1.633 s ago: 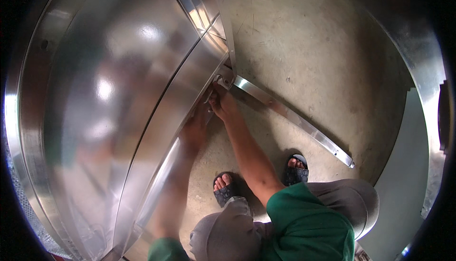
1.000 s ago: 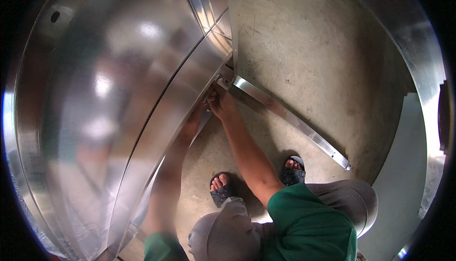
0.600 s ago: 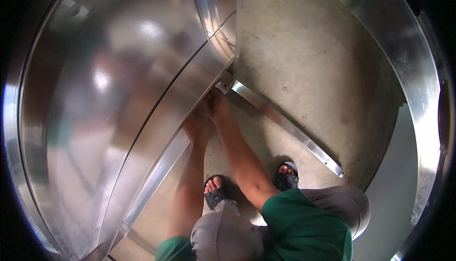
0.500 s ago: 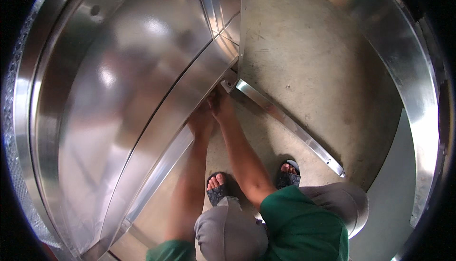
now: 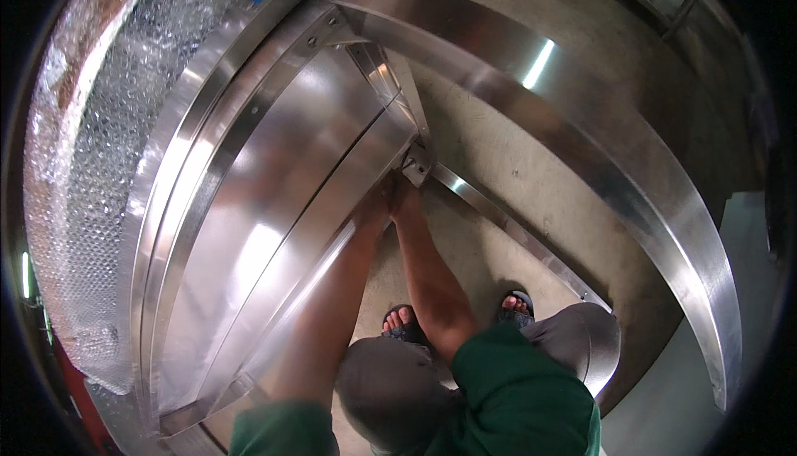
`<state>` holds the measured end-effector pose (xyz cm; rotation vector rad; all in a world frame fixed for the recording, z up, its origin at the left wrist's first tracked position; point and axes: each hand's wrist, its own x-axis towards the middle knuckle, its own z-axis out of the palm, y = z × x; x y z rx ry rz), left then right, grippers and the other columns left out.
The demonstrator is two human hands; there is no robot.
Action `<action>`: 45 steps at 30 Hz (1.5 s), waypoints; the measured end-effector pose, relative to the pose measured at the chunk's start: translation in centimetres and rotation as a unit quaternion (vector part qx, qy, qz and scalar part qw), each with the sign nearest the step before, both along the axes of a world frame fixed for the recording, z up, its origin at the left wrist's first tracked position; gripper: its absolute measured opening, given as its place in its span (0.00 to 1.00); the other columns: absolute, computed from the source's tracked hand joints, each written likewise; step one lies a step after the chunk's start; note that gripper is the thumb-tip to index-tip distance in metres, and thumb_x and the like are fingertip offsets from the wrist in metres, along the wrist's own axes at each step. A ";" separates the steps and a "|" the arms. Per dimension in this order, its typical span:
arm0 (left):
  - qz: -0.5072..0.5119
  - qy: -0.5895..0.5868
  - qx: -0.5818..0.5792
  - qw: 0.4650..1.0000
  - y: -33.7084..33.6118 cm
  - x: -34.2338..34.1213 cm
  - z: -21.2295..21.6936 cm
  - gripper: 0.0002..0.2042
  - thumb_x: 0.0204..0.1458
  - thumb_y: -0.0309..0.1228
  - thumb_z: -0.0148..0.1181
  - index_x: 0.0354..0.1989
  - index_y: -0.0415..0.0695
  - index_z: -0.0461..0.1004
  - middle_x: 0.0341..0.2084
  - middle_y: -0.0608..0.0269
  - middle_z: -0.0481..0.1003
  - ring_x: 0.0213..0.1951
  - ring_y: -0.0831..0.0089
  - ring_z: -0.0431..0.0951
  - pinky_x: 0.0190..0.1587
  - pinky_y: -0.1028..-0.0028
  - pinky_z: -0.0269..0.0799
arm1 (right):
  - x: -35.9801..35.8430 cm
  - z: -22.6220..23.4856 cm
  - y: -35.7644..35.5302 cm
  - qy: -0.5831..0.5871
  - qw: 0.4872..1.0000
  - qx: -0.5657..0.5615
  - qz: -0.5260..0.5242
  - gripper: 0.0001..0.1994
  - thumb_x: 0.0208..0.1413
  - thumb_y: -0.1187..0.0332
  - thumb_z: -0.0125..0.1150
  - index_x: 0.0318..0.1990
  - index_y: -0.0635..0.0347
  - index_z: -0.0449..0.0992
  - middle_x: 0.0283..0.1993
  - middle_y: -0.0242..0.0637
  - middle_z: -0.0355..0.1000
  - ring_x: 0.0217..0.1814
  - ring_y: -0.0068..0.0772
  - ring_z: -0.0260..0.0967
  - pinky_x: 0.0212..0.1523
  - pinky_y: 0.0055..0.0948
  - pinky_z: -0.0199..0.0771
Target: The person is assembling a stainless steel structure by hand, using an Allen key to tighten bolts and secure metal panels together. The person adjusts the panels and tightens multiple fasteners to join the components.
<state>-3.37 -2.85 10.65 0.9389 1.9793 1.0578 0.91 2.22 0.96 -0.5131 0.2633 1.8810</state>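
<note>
Glare whitens the metal panel [image 5: 278, 178], shadows dim the floor [image 5: 515, 169], and fisheye edges darken.

Clear, dimpled plastic bubble wrap [image 5: 91, 240] spreads along the left; a flat pale-grey panel [image 5: 664, 398] shows lower right, beside beige concrete floor [image 5: 502, 161].

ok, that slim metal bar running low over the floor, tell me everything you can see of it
The slim metal bar looks silvery and smooth, with a bright glint near its upper end and a small dark spot near the lower one. It slants low over the grey-brown floor, from by the corner bracket to the outline of the right knee. Neither the left hand nor the right hand appears to be on it. Whether it is fastened can't be told.
</note>
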 end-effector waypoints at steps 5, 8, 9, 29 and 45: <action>-0.243 0.237 0.063 0.938 -2.2 -0.4 2.4 0.15 0.62 0.36 0.51 0.50 0.39 0.74 0.45 0.43 0.75 0.49 0.44 0.74 0.54 0.52 0.67 | -0.8 -2.6 0.6 -0.066 0.997 -0.018 -0.031 0.08 0.69 0.64 0.47 0.41 0.54 0.72 0.35 0.30 0.70 0.33 0.25 0.69 0.25 0.24 0.71; -0.252 0.346 0.039 0.903 -1.7 -0.7 2.7 0.15 0.62 0.37 0.52 0.50 0.40 0.75 0.47 0.45 0.75 0.51 0.44 0.73 0.56 0.55 0.67 | -0.4 -4.2 0.5 0.021 0.999 0.033 -0.001 0.08 0.68 0.62 0.49 0.43 0.53 0.72 0.36 0.31 0.70 0.36 0.27 0.71 0.31 0.23 0.74; -0.252 0.286 0.068 0.922 -1.6 -0.8 2.8 0.16 0.62 0.37 0.52 0.51 0.40 0.75 0.48 0.46 0.76 0.51 0.45 0.74 0.56 0.56 0.67 | -0.2 -4.5 0.5 0.069 0.992 0.100 -0.015 0.08 0.68 0.62 0.49 0.44 0.53 0.72 0.37 0.31 0.71 0.35 0.26 0.71 0.32 0.23 0.74; -0.088 0.297 0.031 0.950 -0.1 0.9 -0.7 0.17 0.62 0.38 0.53 0.52 0.40 0.75 0.49 0.45 0.76 0.52 0.48 0.75 0.57 0.58 0.68 | 2.3 -1.7 -1.4 0.048 0.998 -0.007 0.036 0.11 0.71 0.59 0.48 0.44 0.54 0.75 0.35 0.28 0.73 0.30 0.22 0.71 0.28 0.23 0.76; -0.266 -0.084 0.111 0.954 -1.1 -3.6 -2.1 0.18 0.64 0.39 0.53 0.56 0.41 0.73 0.49 0.46 0.76 0.48 0.52 0.76 0.53 0.59 0.71 | -0.8 -6.6 0.4 0.091 0.994 -0.009 -0.063 0.13 0.67 0.55 0.53 0.47 0.53 0.76 0.37 0.31 0.73 0.32 0.26 0.72 0.32 0.27 0.78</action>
